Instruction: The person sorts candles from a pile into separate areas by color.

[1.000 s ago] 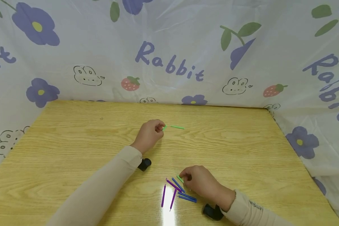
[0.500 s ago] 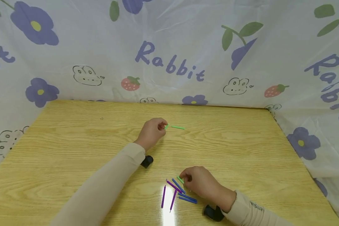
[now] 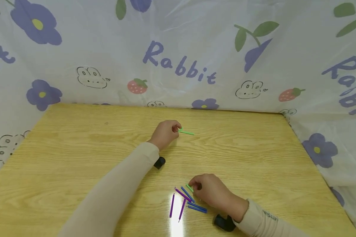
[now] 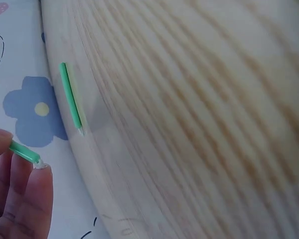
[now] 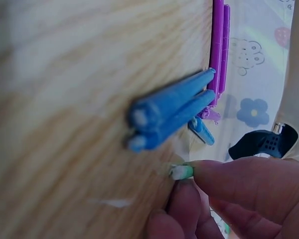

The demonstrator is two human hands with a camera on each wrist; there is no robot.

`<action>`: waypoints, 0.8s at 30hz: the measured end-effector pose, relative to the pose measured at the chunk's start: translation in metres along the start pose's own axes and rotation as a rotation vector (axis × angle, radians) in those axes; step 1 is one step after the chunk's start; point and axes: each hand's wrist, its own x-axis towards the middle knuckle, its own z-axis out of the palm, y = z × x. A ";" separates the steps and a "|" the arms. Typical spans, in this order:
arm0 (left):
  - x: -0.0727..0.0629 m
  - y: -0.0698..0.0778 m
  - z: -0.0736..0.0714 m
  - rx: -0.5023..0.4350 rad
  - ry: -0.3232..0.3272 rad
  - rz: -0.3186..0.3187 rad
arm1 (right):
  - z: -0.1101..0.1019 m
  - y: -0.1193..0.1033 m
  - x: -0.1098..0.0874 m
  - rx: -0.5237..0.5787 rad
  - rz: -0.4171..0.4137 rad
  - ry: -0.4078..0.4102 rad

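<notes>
My left hand (image 3: 165,133) is over the far middle of the table, pinching a thin green candle (image 4: 25,151) between thumb and fingers. Its white wick end points out past the fingertips. Just right of that hand, a second green candle (image 3: 188,133) lies on the wood; the left wrist view shows its wick (image 4: 81,132). Nearer the front, my right hand (image 3: 215,193) holds another green candle (image 5: 183,172) between thumb and fingers, low over the table. Beside it lies a loose group of blue candles (image 3: 197,207) and purple candles (image 3: 172,205), some crossing each other.
The light wood table (image 3: 92,158) runs back to a white cloth (image 3: 178,92) printed with flowers, rabbits and strawberries. A black wrist-camera mount (image 3: 159,162) sits under the left wrist, another black mount (image 3: 224,223) under the right.
My left hand has moved right and a little farther back with its green candle, closing on the green candle lying there. The right hand has stayed in place.
</notes>
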 end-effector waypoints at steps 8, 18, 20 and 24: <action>0.011 -0.001 0.004 0.032 0.004 0.010 | -0.001 0.002 0.000 0.023 0.017 -0.011; 0.023 -0.010 0.008 0.105 -0.026 -0.017 | -0.002 0.001 0.000 0.023 0.013 -0.006; 0.026 -0.009 0.009 0.114 -0.035 -0.028 | -0.002 0.000 0.000 0.021 0.012 -0.006; 0.030 -0.008 0.009 0.143 -0.054 -0.037 | -0.002 0.000 0.001 0.034 0.010 -0.012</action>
